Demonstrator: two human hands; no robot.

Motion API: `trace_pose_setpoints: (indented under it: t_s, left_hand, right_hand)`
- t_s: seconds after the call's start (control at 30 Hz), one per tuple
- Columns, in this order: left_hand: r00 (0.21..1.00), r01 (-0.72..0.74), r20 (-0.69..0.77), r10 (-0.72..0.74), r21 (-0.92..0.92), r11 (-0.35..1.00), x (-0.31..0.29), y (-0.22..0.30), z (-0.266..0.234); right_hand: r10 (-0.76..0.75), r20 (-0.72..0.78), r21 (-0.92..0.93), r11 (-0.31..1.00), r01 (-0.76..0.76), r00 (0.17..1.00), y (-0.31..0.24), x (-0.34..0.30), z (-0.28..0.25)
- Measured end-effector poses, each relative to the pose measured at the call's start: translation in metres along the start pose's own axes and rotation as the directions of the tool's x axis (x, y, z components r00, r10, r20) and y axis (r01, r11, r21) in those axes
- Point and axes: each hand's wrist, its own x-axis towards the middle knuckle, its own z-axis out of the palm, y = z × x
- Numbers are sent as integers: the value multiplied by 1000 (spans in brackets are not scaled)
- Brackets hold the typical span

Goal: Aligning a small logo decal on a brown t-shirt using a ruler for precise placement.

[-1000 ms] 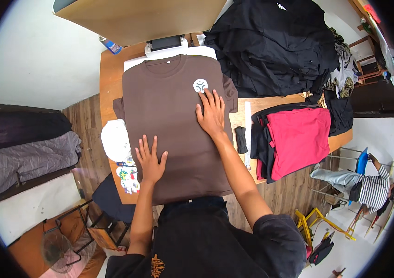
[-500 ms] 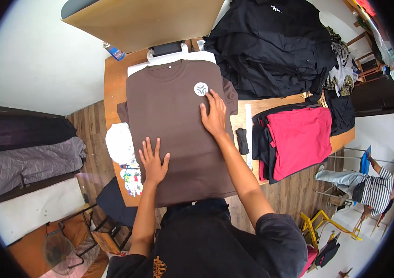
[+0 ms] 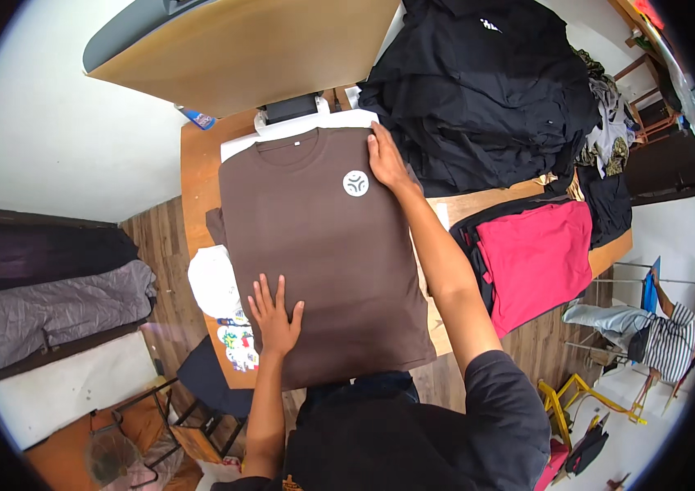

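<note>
A dark brown T-shirt [image 3: 314, 237] lies spread flat, neck away from me, over the white-edged bed [image 3: 241, 145] of a heat press. On its chest at the right is a round white emblem [image 3: 355, 183] with dark marks. My left hand [image 3: 276, 322] rests flat on the shirt's lower left, fingers spread. At the far right shoulder, my right hand [image 3: 388, 162] lies along the shirt's edge with fingers stretched out and thumb apart. Beyond the collar, the press's raised upper plate [image 3: 249, 53] stands tilted.
Black garments [image 3: 478, 98] heap at the back right of the wooden table [image 3: 197, 184]. Nearer lie folded red cloth [image 3: 539, 254], a white round piece [image 3: 212, 282] and colourful printed pieces [image 3: 238, 348]. A blue can [image 3: 198, 119] stands back left. Another person [image 3: 662, 344] works far right.
My right hand has moved from beside the emblem up to the shirt's right shoulder. My left hand stays flat on the lower left. The whole view has shifted slightly.
</note>
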Motion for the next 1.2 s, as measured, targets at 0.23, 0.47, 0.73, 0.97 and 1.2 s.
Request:
trace_pose_setpoints:
  t_s: [0.23, 0.47, 0.73, 0.97, 1.2]
  left_hand:
    - [996, -27, -84, 26, -10, 1000, 1, -1, 1]
    - [997, -19, -79, 17, -19, 1000, 0, -2, 1]
    - [995, -19, -96, 16, -33, 999, 1, -4, 3]
    - [996, -34, -89, 30, -48, 998, 3, -3, 1]
    - [998, -26, -58, 24, -37, 999, 2, -3, 1]
  right_hand:
    - [-173, 244, -236, 944, 231, 954, -25, 13, 12]
    - [25, 208, -466, 881, 77, 978, -32, 38, 28]
    - [-68, 338, -375, 905, 201, 939, -40, 27, 30]
    - [-63, -216, -117, 992, 38, 974, -32, -14, -3]
    - [43, -244, -112, 991, -72, 969, -26, -170, -41]
